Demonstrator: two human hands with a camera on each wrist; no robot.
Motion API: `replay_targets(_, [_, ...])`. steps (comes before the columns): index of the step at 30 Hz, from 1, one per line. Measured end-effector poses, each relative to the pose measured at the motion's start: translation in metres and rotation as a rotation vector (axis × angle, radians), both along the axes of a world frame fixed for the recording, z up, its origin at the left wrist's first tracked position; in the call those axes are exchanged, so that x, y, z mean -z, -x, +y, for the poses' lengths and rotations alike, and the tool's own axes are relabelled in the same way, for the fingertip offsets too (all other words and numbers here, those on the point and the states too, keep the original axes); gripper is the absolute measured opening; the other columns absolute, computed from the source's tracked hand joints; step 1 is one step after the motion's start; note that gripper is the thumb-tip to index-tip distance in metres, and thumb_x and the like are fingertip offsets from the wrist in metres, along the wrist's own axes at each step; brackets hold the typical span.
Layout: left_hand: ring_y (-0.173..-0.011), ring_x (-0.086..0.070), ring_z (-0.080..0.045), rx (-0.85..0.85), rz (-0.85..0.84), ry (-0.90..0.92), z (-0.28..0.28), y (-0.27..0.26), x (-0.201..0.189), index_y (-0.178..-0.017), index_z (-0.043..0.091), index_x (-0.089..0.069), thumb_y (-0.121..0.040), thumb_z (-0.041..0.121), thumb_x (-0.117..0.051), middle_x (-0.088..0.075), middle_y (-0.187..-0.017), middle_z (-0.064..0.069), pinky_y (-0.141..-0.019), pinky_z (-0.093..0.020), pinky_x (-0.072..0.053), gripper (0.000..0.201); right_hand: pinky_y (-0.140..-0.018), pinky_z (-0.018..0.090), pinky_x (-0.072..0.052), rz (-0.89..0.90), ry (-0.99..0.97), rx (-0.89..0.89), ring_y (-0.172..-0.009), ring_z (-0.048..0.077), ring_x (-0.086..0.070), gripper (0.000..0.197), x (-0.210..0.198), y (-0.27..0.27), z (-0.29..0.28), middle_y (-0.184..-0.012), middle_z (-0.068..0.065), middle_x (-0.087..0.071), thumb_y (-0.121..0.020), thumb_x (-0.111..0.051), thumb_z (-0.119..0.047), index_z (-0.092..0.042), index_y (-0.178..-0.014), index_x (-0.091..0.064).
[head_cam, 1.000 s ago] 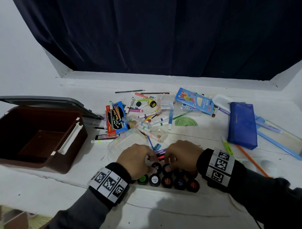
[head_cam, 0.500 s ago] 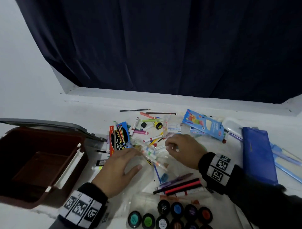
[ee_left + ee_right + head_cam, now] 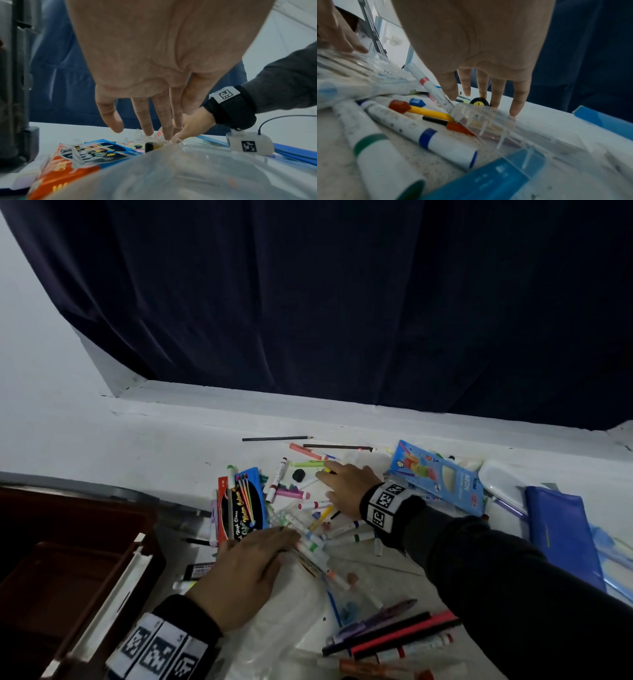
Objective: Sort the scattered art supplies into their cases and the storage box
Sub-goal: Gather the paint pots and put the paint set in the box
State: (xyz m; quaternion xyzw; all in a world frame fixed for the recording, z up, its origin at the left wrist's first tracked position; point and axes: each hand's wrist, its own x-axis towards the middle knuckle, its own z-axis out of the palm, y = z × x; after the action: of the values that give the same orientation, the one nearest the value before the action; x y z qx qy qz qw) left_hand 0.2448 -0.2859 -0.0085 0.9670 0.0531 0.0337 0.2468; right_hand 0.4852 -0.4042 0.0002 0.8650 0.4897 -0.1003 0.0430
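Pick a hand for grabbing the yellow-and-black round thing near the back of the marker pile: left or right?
Right. The right hand is spread open over the far markers, its fingers reaching down right at the yellow-and-black roll. The left hand lies flat on the clear plastic case, nearer the body.

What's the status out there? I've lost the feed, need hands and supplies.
Left hand flat on clear pouch, holding nothing. Right hand open, reaching into marker pile. Storage box open, supplies not yet sorted.
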Motion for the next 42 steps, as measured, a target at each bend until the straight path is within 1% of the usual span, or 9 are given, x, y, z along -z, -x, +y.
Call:
replay_targets(7, [-0.114,-0.057,0.003,-0.022,-0.091,0.207,0.001,-0.003,-0.009,-0.12,0.037,-0.059,-0.102,0.047,-0.034,-0.063,-0.118,0.025,-0.097,-0.04,-0.05,0.032,-0.094,0.046,-0.038,-0.037,-0.028,0.009,-0.121,0.033,-0.045,0.044,-0.005,0.002,-0.001,-0.142,0.014,-0.034,-0.085,-0.052,0.005,-0.016,-0.124,-0.054])
replay_targets(11, [-0.108,-0.06,0.003,-0.024,-0.049,0.291,-0.002,-0.002,-0.018,-0.118,0.035,-0.058,-0.102,0.042,-0.041,-0.065,-0.115,0.022,-0.092,-0.03,-0.052,0.024,-0.089,0.044,-0.04,-0.009,-0.121,0.038,-0.106,0.029,-0.052,0.041,-0.009,0.01,-0.011,-0.122,0.006,-0.04,-0.089,-0.053,-0.001,-0.024,-0.124,-0.052])
replay_targets(15, [-0.108,-0.06,0.004,-0.023,-0.055,0.31,-0.009,0.002,-0.026,-0.118,0.033,-0.057,-0.102,0.043,-0.042,-0.065,-0.116,0.021,-0.094,-0.026,-0.05,0.025,-0.089,0.042,-0.048,0.136,-0.385,0.083,-0.101,0.026,-0.056,0.031,-0.023,0.03,-0.032,-0.121,0.003,-0.044,-0.099,-0.049,-0.011,-0.023,-0.127,-0.055])
replay_targets(19, [-0.115,-0.06,-0.003,-0.002,-0.117,0.38,-0.02,0.015,-0.032,-0.117,0.028,-0.061,-0.102,0.036,-0.049,-0.065,-0.119,0.016,-0.099,-0.027,-0.048,0.022,-0.089,0.025,-0.049,0.372,-0.716,0.134,-0.101,0.016,-0.057,0.028,-0.044,0.061,-0.068,-0.116,0.002,-0.055,-0.097,-0.054,-0.006,-0.019,-0.119,-0.064])
replay_targets(22, [-0.11,-0.061,0.0,-0.019,-0.157,0.351,-0.029,0.036,-0.031,-0.119,0.03,-0.062,-0.101,0.038,-0.052,-0.066,-0.116,0.019,-0.094,-0.023,-0.048,0.022,-0.082,0.011,-0.047,0.509,-0.798,0.133,-0.097,0.0,-0.059,0.028,-0.053,0.089,-0.099,-0.115,-0.007,-0.059,-0.096,-0.057,-0.003,-0.022,-0.114,-0.068])
replay_targets(27, [-0.104,-0.06,0.002,-0.071,-0.128,0.329,-0.047,0.076,-0.017,-0.113,0.037,-0.062,-0.1,0.044,-0.048,-0.065,-0.111,0.023,-0.092,-0.022,-0.047,0.021,-0.079,0.013,-0.048,0.666,-0.722,0.138,-0.094,0.0,-0.06,0.021,-0.053,0.131,-0.137,-0.112,-0.015,-0.061,-0.094,-0.064,-0.013,-0.028,-0.108,-0.069])
replay_targets(32, [-0.118,-0.049,0.008,-0.105,-0.081,0.235,-0.062,0.109,-0.001,-0.12,0.046,-0.059,-0.093,0.054,-0.056,-0.059,-0.119,0.031,-0.095,-0.009,-0.037,0.028,-0.082,0.019,-0.05,0.603,-0.55,0.019,-0.092,0.002,-0.061,0.021,-0.038,0.168,-0.153,-0.102,-0.015,-0.065,-0.088,-0.071,-0.027,-0.033,-0.107,-0.065])
replay_targets(37, [-0.133,-0.029,0.01,-0.042,0.024,0.069,-0.069,0.122,0.005,-0.129,0.048,-0.053,-0.076,0.071,-0.054,-0.041,-0.136,0.04,-0.107,-0.03,-0.035,0.058,-0.084,0.035,-0.048,0.5,-0.401,-0.058,-0.091,0.01,-0.056,0.022,-0.028,0.191,-0.15,-0.101,-0.009,-0.061,-0.09,-0.064,-0.034,-0.029,-0.109,-0.054])
replay_targets(42, [-0.137,-0.019,0.006,-0.034,0.113,-0.014,-0.075,0.124,0.004,-0.132,0.047,-0.053,-0.071,0.081,-0.043,-0.028,-0.146,0.039,-0.106,-0.034,-0.03,0.071,-0.086,0.037,-0.044,0.428,-0.271,-0.168,-0.097,0.017,-0.05,0.022,-0.026,0.204,-0.142,-0.106,-0.005,-0.054,-0.092,-0.06,-0.03,-0.028,-0.111,-0.048])
